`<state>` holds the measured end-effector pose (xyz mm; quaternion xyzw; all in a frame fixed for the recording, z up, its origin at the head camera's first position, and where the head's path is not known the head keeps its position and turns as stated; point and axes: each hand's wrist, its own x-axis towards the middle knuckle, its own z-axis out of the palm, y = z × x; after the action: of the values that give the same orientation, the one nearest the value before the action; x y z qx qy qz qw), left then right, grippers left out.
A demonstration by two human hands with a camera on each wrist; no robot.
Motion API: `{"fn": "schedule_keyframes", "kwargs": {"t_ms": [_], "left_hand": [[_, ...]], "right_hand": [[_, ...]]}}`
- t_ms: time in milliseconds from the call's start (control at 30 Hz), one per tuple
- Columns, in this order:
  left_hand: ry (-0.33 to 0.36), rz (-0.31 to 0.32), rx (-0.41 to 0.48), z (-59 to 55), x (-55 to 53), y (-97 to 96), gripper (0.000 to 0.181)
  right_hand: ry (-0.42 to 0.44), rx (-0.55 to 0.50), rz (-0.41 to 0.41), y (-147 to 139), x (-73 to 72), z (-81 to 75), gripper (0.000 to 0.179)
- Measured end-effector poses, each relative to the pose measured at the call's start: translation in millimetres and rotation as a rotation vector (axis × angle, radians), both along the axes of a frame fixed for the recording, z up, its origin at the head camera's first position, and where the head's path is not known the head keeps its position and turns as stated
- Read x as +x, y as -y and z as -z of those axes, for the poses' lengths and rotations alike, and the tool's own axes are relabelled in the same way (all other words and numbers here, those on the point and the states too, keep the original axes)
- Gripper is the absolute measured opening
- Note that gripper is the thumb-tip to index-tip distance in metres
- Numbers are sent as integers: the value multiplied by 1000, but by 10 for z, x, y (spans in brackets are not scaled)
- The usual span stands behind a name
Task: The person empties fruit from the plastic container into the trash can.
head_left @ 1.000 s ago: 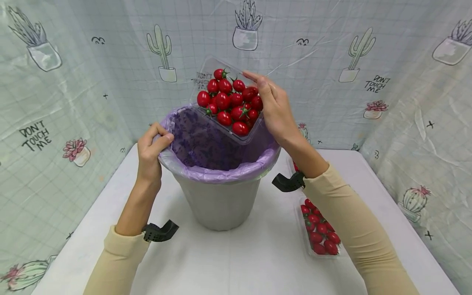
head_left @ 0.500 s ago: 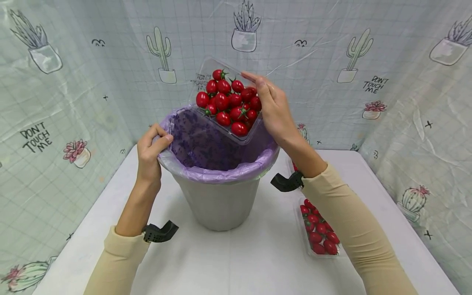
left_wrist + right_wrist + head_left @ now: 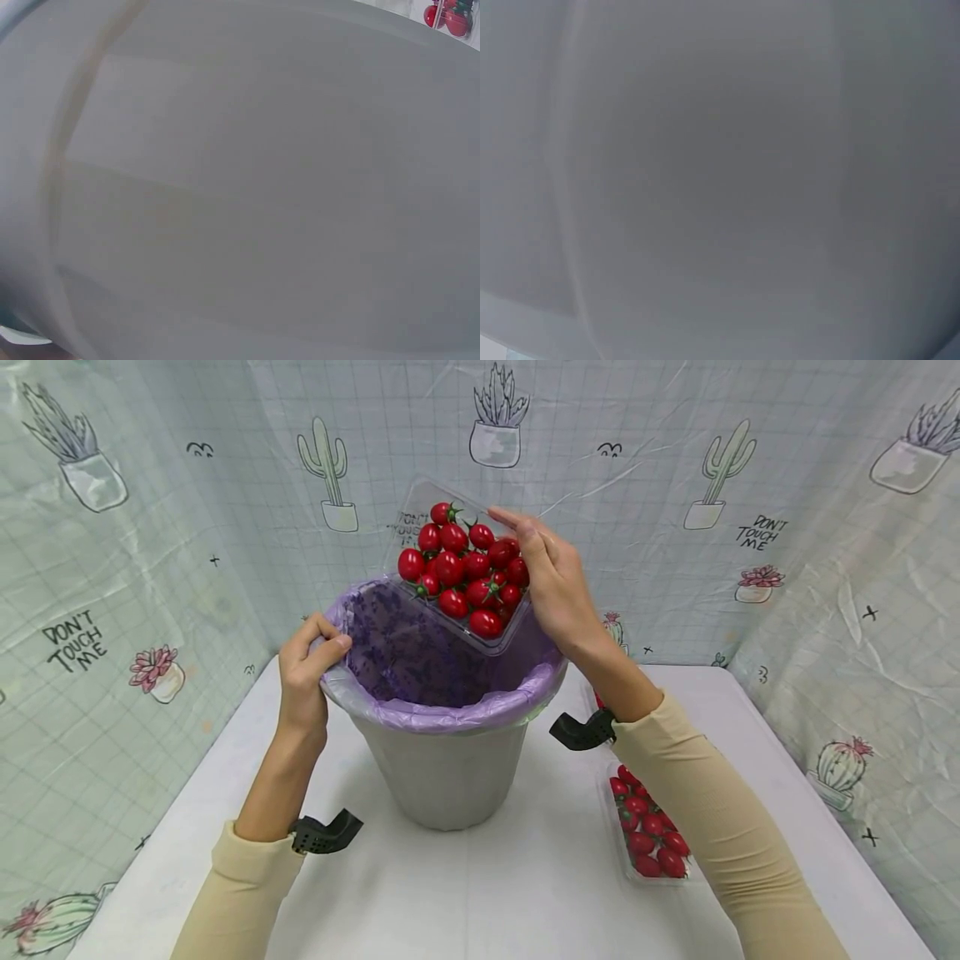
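Note:
A grey bin with a purple bag folded over its rim stands on the table. My left hand grips the bin's left rim, thumb over the bag's edge. Above the bin's opening, my right hand holds a clear plastic box by its right side. The box is tilted, and several cherry tomatoes lie inside it. The fingers behind the box are partly hidden. The grey bin wall fills most of the left wrist view, and a blurred grey surface fills the right wrist view.
A second clear box of cherry tomatoes sits on the white table, partly under the right sleeve. Behind it, another box shows a bit of red beside the right wrist. A patterned curtain surrounds the table.
Both hands keep their hold, and the tomatoes stay in the tilted box. The box and right hand appear shifted very slightly left and down.

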<state>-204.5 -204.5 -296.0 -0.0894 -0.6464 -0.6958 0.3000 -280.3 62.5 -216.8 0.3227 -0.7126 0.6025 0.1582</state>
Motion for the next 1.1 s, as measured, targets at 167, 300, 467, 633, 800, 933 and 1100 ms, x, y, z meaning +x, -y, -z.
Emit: {"fn": "schedule_keyframes", "kwargs": {"t_ms": [167, 300, 467, 633, 800, 933, 1100], "left_hand": [[5, 2, 3, -7, 3, -2, 18], [3, 6, 3, -9, 1, -3, 19], [-2, 5, -5, -5, 4, -2, 19], [-7, 6, 0, -11, -1, -7, 19], [-6, 11, 0, -21, 6, -6, 19], [-7, 6, -5, -24, 10, -4, 19], [-12, 1, -6, -17, 5, 1, 18]], "right_hand": [[-5, 5, -2, 0, 4, -3, 43], [-10, 11, 1, -1, 9, -6, 43], [-16, 10, -4, 4, 13, -5, 43], [-30, 24, 2, 7, 12, -3, 43], [-53, 64, 33, 7, 12, 0, 42], [-60, 79, 46, 10, 17, 5, 42], [-65, 87, 60, 15, 22, 16, 42]]}}
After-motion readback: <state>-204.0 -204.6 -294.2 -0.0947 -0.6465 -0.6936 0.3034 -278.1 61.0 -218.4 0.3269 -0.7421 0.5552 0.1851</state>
